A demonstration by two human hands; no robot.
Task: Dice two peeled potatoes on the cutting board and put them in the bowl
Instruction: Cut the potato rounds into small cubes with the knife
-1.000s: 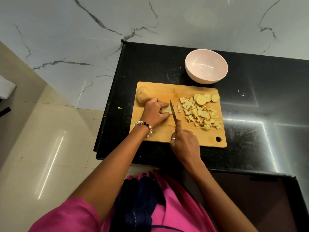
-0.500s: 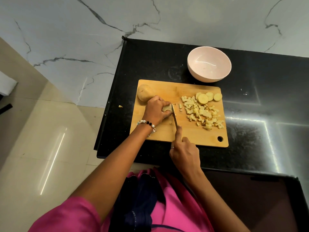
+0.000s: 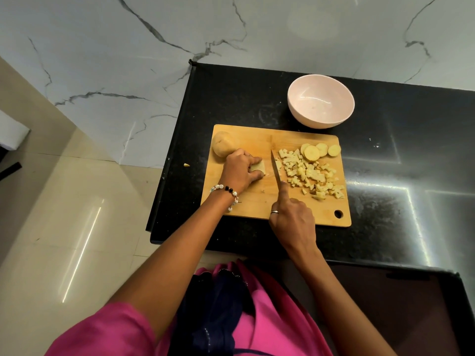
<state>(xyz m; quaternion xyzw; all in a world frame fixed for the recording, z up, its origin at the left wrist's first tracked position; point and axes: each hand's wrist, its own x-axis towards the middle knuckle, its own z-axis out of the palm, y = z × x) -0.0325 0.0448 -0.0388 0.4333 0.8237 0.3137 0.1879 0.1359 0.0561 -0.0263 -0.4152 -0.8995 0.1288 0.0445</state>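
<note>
Since a moment ago the knife point(image 3: 275, 167) has drawn right, off the potato piece point(image 3: 257, 169) pinned by her left hand point(image 3: 239, 169). Her right hand point(image 3: 293, 222) grips the handle; dice point(image 3: 309, 173) cover the cutting board point(image 3: 259, 204), the bowl point(image 3: 320, 101) just behind

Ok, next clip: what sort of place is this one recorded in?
Most likely a home kitchen: a black stone counter against a marble-look wall, with a wooden cutting board, knife, diced potato and a pale bowl.
</note>
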